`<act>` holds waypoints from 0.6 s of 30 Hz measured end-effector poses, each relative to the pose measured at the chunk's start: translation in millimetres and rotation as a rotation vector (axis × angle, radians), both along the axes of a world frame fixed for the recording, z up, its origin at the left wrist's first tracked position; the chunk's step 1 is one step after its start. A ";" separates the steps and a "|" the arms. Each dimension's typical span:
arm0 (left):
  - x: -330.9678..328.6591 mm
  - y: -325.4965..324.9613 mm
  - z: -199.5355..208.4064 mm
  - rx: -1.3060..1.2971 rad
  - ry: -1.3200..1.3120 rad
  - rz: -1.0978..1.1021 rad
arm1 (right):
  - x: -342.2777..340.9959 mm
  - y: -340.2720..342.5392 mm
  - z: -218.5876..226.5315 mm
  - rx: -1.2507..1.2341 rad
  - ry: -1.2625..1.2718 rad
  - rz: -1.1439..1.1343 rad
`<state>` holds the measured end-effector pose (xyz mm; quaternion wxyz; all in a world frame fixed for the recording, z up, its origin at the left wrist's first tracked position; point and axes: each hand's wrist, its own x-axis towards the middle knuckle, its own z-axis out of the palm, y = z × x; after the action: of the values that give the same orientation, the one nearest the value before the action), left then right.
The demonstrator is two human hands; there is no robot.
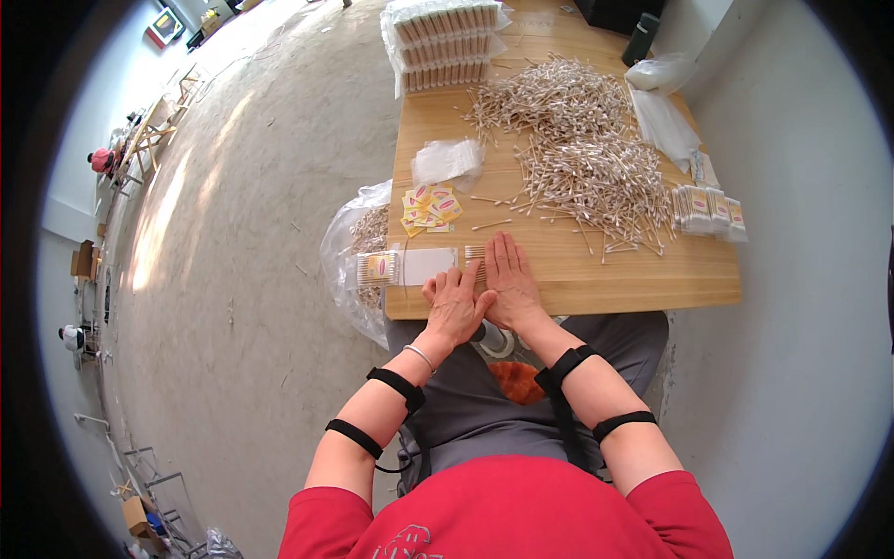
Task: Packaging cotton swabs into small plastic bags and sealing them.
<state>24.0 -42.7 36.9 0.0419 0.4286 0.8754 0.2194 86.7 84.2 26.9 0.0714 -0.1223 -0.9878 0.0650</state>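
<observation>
At the table's near edge, a small row of cotton swabs (475, 252) lies between my two hands. My left hand (453, 306) is bent over the row, its fingertips on the swabs and its thumb touching the right hand. Along the row's right side my right hand (509, 282) lies flat, fingers stretched out and side by side. Just left of the swabs is a flat white bag or card (429, 266). Next to that, a filled swab pack (377, 269) with a yellow label sits at the table's left edge. My palms hide the lower part of the row.
A big heap of loose swabs (596, 177) covers the table's right half. Yellow labels (430, 209) and clear bags (447, 162) lie at left. Stacked packs (442, 47) stand far left, finished packs (708, 211) at right. A plastic sack (346, 228) stands beside the table (643, 291).
</observation>
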 end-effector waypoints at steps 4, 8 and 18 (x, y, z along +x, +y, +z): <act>-0.4 -0.3 -1.8 0.011 -0.005 -0.001 | 0.2 -0.2 -0.3 -0.055 0.035 0.006; -2.6 2.5 -3.7 0.009 0.018 0.028 | -1.1 -0.2 -4.0 -0.046 0.062 0.003; -8.5 6.3 6.7 -0.007 -0.051 0.022 | -0.8 -0.8 -4.9 -0.086 0.090 0.001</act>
<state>15.5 -36.4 43.6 0.0634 0.4132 0.8795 0.2275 85.9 83.4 22.0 0.1104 -0.1218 -0.9799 0.1127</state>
